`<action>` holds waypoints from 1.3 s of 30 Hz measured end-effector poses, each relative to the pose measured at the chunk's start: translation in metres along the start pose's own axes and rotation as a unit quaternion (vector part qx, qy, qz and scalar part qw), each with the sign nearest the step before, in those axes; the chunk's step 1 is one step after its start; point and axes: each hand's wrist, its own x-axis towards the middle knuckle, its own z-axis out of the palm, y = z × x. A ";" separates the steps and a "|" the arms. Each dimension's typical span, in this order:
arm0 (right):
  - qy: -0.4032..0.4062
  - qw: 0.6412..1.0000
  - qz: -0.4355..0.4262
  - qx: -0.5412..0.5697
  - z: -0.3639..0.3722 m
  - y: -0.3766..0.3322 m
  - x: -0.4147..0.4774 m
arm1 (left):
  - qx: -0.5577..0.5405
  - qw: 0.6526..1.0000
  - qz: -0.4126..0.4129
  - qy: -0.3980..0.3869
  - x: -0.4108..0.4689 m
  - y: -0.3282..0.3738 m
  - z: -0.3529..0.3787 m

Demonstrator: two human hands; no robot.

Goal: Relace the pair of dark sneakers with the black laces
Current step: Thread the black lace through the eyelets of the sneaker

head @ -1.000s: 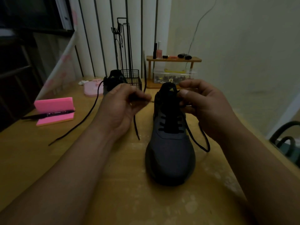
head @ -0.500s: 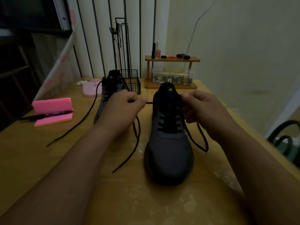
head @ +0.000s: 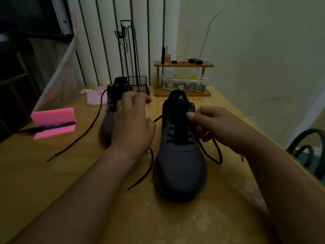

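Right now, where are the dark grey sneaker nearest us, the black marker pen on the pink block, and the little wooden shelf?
dark grey sneaker point(head: 179, 169): head view, on its toe cap.
black marker pen point(head: 44, 128): head view, mid-barrel.
little wooden shelf point(head: 184, 65): head view, top board's front edge.

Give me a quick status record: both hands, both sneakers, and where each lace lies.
left hand: in front of the far sneaker; fingers partly spread, blurred; hold on the near lace unclear
right hand: pinches near lace beside the tongue
near sneaker: toe toward camera, lower eyelets laced
near lace: one end trails left on the table, other loops right
far lace: trails left across table
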 end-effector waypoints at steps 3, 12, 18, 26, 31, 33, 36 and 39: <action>-0.038 0.996 0.021 -0.073 -0.007 0.000 -0.004 | 0.017 0.999 0.007 0.047 -0.003 0.008 -0.002; -0.146 0.980 0.014 -0.136 -0.026 0.003 -0.010 | -0.082 0.987 0.134 0.022 -0.012 0.038 0.007; -0.065 0.996 -0.029 0.044 -0.023 -0.005 -0.011 | -0.119 0.972 0.181 -0.088 -0.015 0.048 0.005; -0.052 0.989 -0.101 0.096 -0.021 -0.006 -0.011 | -0.206 0.968 0.131 -0.065 -0.015 0.045 0.009; -0.020 0.987 -0.091 0.130 -0.027 -0.002 -0.011 | -0.267 0.960 0.078 -0.039 -0.011 0.039 0.001; -0.023 0.986 -0.105 0.126 -0.025 -0.002 -0.011 | -0.278 0.957 0.066 -0.058 -0.012 0.041 -0.002; -0.050 0.982 -0.133 0.125 -0.016 -0.004 -0.010 | -0.298 0.945 0.075 -0.115 -0.015 0.046 -0.002; -0.051 0.983 -0.138 0.113 -0.012 -0.004 -0.009 | -0.286 0.946 0.088 -0.124 -0.013 0.046 -0.006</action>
